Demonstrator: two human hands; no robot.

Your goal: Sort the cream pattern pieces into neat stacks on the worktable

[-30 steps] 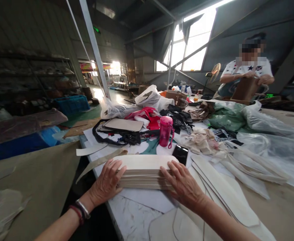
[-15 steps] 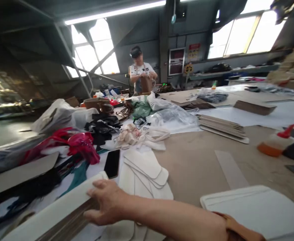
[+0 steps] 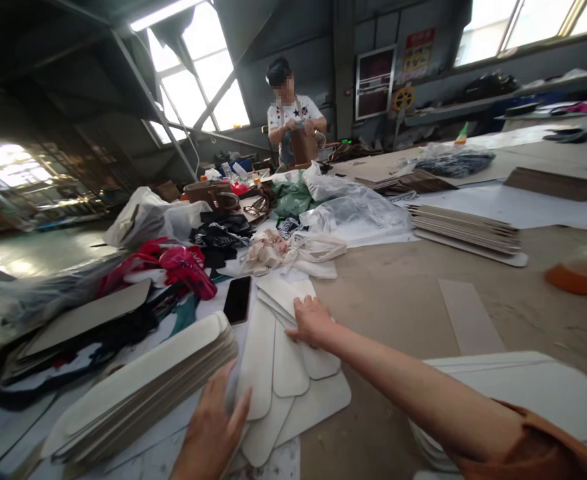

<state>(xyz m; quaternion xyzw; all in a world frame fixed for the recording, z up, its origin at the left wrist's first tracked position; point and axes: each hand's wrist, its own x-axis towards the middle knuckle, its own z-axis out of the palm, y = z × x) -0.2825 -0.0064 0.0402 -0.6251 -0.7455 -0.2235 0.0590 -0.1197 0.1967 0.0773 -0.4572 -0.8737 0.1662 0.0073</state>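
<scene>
My right hand (image 3: 311,321) lies flat with fingers spread on a fan of cream rounded-end pieces (image 3: 283,353) on the table. My left hand (image 3: 212,430) rests at the near end of a thick stack of the same cream pieces (image 3: 138,390), fingers touching its edge and holding nothing. A black phone (image 3: 237,300) lies just beyond the stack.
A pink bottle (image 3: 188,267), bags, black straps and cloth scraps clutter the far left. Stacks of board (image 3: 466,230) and an orange-capped bottle (image 3: 581,270) sit to the right. Another white stack (image 3: 518,393) is near my right arm. A person (image 3: 293,123) works at the far end.
My view swung right. My right hand left the thick stack and moved onto the fanned pieces. My left hand shifted to the stack's near end.
</scene>
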